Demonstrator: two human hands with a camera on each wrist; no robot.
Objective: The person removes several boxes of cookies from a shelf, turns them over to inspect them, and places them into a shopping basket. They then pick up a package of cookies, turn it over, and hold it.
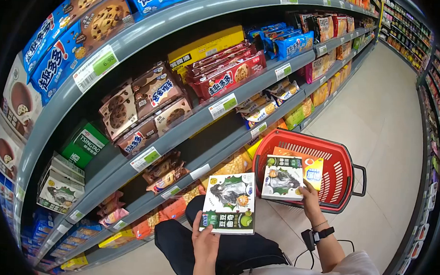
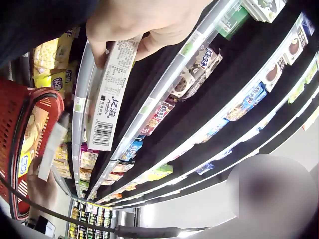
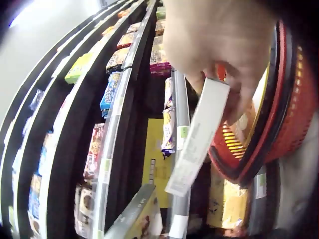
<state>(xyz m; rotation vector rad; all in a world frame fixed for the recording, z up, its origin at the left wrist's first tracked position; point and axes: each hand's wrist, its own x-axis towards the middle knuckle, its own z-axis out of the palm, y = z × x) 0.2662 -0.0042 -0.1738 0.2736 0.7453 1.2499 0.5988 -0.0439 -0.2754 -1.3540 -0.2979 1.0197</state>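
My left hand [image 1: 205, 249] grips the lower edge of a flat white-and-green biscuit box [image 1: 232, 190], its printed front turned up. The left wrist view shows the narrow side of this biscuit box [image 2: 110, 99], with a barcode and small print. My right hand [image 1: 310, 198] pinches a matching biscuit box [image 1: 283, 176] by its right corner, over the near left part of a red shopping basket [image 1: 346, 186]. Seen from the right wrist, that box [image 3: 199, 134] hangs edge-on beside the basket. Inside the basket, an orange-and-yellow pack [image 1: 313, 171] is partly hidden beneath the right box.
Curved grey shelves of biscuit packs run along the left, with red packs [image 1: 228, 70] and brown packs [image 1: 149, 106]. Similar white-and-green boxes [image 1: 60, 189] stand on a lower shelf near a green carton [image 1: 85, 145]. A tiled aisle floor [image 1: 376, 96] stretches ahead; a cable [image 1: 301, 256] trails by the right wrist.
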